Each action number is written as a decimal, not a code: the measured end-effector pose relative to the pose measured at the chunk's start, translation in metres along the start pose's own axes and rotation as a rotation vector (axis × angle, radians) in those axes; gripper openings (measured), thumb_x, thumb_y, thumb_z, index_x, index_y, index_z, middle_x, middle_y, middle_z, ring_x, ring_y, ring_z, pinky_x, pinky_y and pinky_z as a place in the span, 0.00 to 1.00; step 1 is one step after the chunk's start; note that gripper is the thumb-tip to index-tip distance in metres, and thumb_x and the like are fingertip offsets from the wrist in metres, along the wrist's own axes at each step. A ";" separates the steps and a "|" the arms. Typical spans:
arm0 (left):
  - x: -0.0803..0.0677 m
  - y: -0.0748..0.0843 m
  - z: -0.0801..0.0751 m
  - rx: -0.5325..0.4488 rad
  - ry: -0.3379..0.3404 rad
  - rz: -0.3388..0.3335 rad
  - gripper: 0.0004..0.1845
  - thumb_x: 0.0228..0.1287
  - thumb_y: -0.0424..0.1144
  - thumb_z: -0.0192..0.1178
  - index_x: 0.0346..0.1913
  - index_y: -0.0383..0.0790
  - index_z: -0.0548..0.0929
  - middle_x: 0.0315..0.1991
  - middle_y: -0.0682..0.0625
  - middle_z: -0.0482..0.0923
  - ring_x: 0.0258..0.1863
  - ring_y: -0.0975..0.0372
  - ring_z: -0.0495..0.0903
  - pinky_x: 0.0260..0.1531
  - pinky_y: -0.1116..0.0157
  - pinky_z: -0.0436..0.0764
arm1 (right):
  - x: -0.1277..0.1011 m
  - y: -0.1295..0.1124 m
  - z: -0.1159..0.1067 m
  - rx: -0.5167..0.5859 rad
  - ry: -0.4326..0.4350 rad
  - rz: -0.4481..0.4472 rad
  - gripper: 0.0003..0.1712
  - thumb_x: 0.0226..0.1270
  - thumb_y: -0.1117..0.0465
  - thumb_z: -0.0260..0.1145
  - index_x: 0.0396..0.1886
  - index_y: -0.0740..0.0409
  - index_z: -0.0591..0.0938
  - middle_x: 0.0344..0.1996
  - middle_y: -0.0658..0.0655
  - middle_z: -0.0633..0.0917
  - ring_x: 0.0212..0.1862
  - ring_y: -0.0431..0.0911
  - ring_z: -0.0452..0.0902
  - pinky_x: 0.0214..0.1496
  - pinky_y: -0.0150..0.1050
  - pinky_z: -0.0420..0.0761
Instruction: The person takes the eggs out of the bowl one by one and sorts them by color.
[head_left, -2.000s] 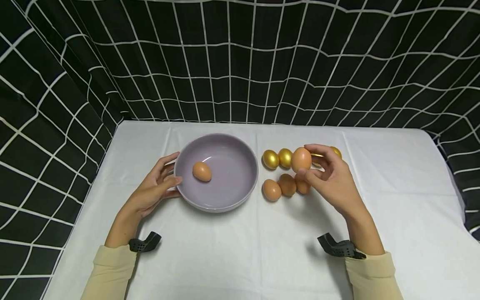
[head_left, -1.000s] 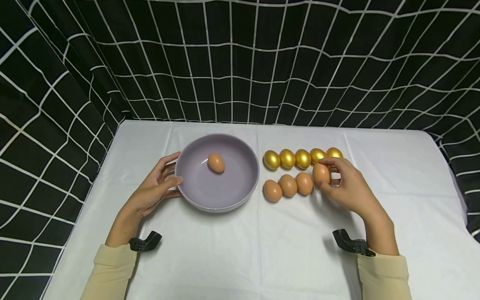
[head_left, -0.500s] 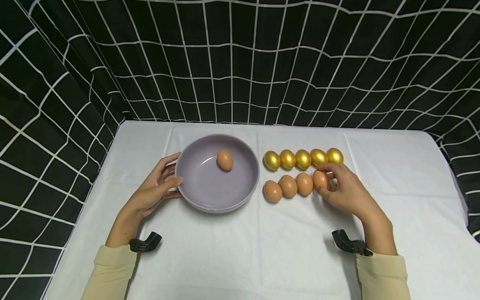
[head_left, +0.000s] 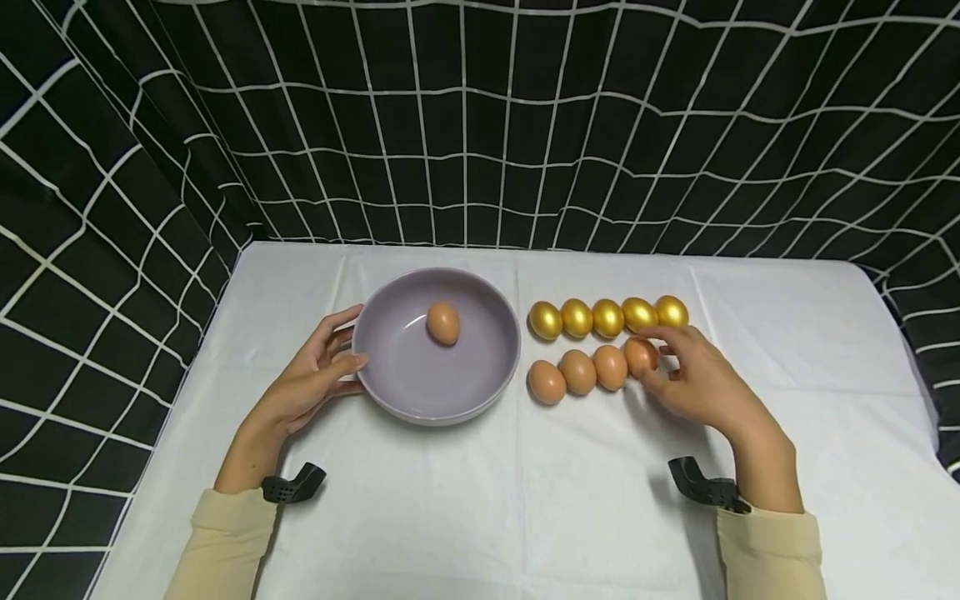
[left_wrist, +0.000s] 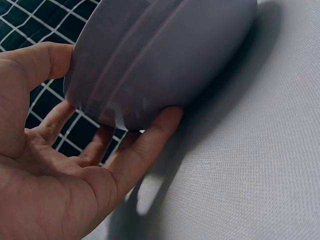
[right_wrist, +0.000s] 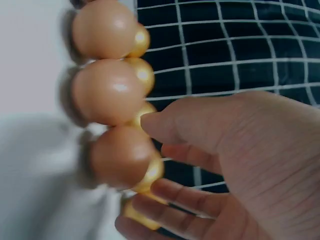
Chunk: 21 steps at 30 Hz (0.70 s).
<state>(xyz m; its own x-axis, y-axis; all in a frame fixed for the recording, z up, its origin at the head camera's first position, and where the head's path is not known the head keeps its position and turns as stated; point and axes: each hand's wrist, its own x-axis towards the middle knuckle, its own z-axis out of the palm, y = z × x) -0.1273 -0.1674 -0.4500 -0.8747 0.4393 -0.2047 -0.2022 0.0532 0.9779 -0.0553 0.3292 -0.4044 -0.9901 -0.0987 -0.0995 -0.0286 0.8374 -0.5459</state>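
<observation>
My left hand [head_left: 309, 379] holds the rim of a mauve bowl [head_left: 435, 396], thumb at the edge and fingers against its outer wall [left_wrist: 165, 65]. Inside the bowl lies one brown egg [head_left: 443, 323]. On the right, several brown eggs form a row, and my right hand [head_left: 697, 379] is at its right end. There the last brown egg [head_left: 641, 356] rests on the cloth between thumb and fingers. In the right wrist view the thumb [right_wrist: 165, 125] and fingers spread apart around that egg [right_wrist: 122, 156], with no grip on it visible.
Behind the brown eggs runs a row of several gold eggs [head_left: 608, 318], close to the right fingertips. White cloth [head_left: 480, 508] covers the table. A black curtain with white grid lines [head_left: 480, 125] hangs behind and at the sides.
My right hand has lowered a brown egg from above the rows to the brown row's right end and loosened its fingers. The egg in the bowl has rolled right and back. My left hand stays.
</observation>
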 end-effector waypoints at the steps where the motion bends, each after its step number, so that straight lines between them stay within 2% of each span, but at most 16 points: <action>1: -0.001 0.000 0.000 0.001 0.000 0.000 0.41 0.77 0.32 0.60 0.85 0.56 0.54 0.81 0.39 0.57 0.65 0.61 0.78 0.56 0.52 0.87 | -0.001 -0.003 -0.002 -0.010 0.007 -0.003 0.29 0.74 0.57 0.69 0.71 0.61 0.76 0.65 0.73 0.75 0.60 0.69 0.79 0.57 0.61 0.83; 5: -0.003 -0.002 0.000 -0.006 0.000 -0.004 0.41 0.77 0.32 0.60 0.85 0.56 0.54 0.81 0.39 0.57 0.65 0.60 0.78 0.56 0.52 0.87 | -0.005 -0.022 -0.008 -0.020 0.064 -0.047 0.29 0.77 0.54 0.66 0.72 0.60 0.76 0.66 0.70 0.77 0.60 0.67 0.80 0.58 0.64 0.83; 8: -0.004 -0.002 0.000 -0.007 -0.003 -0.001 0.41 0.77 0.32 0.60 0.85 0.56 0.54 0.81 0.39 0.57 0.65 0.60 0.78 0.56 0.53 0.87 | -0.002 -0.042 -0.012 0.028 0.097 -0.122 0.26 0.76 0.58 0.66 0.70 0.59 0.78 0.66 0.65 0.78 0.63 0.63 0.78 0.60 0.63 0.83; 10: -0.002 -0.002 0.000 -0.007 -0.004 0.002 0.41 0.77 0.32 0.60 0.85 0.56 0.54 0.81 0.39 0.57 0.65 0.60 0.78 0.56 0.53 0.87 | 0.005 -0.056 -0.013 0.051 0.104 -0.182 0.24 0.76 0.61 0.66 0.69 0.58 0.79 0.65 0.62 0.80 0.62 0.60 0.79 0.60 0.60 0.84; 15: 0.004 -0.002 0.000 -0.003 -0.003 0.010 0.41 0.76 0.32 0.60 0.84 0.57 0.54 0.81 0.41 0.57 0.66 0.58 0.77 0.56 0.54 0.88 | 0.030 -0.086 -0.010 0.065 0.075 -0.301 0.20 0.76 0.62 0.66 0.65 0.56 0.81 0.63 0.58 0.82 0.59 0.56 0.81 0.60 0.57 0.82; 21: 0.003 -0.001 -0.002 -0.003 0.006 0.001 0.41 0.77 0.32 0.60 0.84 0.57 0.55 0.81 0.41 0.57 0.66 0.60 0.77 0.55 0.55 0.88 | 0.055 -0.121 -0.002 0.026 -0.005 -0.380 0.22 0.76 0.60 0.64 0.67 0.54 0.81 0.67 0.56 0.80 0.65 0.55 0.80 0.69 0.57 0.79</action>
<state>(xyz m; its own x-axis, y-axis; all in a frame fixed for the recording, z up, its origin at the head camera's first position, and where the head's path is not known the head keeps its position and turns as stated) -0.1306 -0.1678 -0.4518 -0.8775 0.4341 -0.2039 -0.2025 0.0499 0.9780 -0.1063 0.2230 -0.3421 -0.9091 -0.4018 0.1101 -0.3897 0.7268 -0.5655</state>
